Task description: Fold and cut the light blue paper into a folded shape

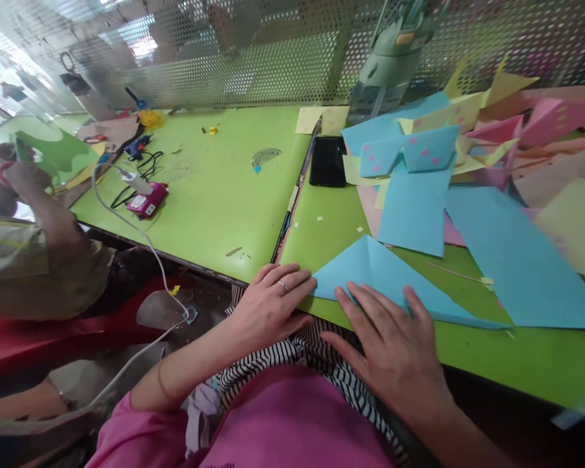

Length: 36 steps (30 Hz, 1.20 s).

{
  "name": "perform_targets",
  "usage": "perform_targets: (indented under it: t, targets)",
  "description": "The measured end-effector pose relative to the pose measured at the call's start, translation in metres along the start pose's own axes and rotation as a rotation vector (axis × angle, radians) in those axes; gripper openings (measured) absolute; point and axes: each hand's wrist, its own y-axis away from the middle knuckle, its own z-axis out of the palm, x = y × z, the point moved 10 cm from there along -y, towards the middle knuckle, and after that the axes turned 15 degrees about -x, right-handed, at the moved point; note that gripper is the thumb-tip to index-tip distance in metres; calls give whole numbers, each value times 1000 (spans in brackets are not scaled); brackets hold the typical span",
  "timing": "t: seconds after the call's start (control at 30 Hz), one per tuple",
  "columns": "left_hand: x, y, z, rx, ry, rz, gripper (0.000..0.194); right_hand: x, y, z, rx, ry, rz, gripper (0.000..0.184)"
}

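Observation:
A sheet of light blue paper (pixel 365 263), folded to a triangle with a crease down its middle, lies at the front edge of the green table. My right hand (pixel 390 338) rests on its lower edge, fingers spread and flat. At the triangle's left corner, the fingertips of my left hand (pixel 277 296) touch the paper, its fingers stretched out at the table edge. Neither hand grips anything. More blue paper (pixel 526 260) lies to the right, and a folded blue piece with pink dots (pixel 414 153) sits behind.
A black phone (pixel 328 161) lies near the table seam, beside a water bottle (pixel 387 65). Pink and yellow folded papers (pixel 556 117) are heaped at the right. On the left stand a power adapter (pixel 147 198) and a white cable (pixel 151 250). A co-worker's hands (pixel 19 169) hold green paper.

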Motion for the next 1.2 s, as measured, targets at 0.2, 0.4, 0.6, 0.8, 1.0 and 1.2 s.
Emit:
perform_targets:
  t: [0.2, 0.4, 0.6, 0.8, 1.0, 1.2]
  targets:
    - [-9, -12, -14, -224, 137, 157, 45, -5, -18, 9, -26, -121, -16, 46]
    - [-19, -24, -21, -328, 166, 244, 43, -7, -24, 13, -41, -80, 5, 48]
    - [-25, -30, -18, -351, 94, 271, 53, -7, -24, 14, -19, -106, -54, 49]
    - [-21, -27, -20, -284, 24, 251, 41, -8, -22, 13, -24, -141, -104, 46]
    - [-13, -13, -20, -101, -89, 131, 26, -7, -23, 12, -27, -127, -76, 44]
    - [-13, -2, -18, -52, -145, 71, 22, -9, -30, 13, -66, -44, -42, 48]
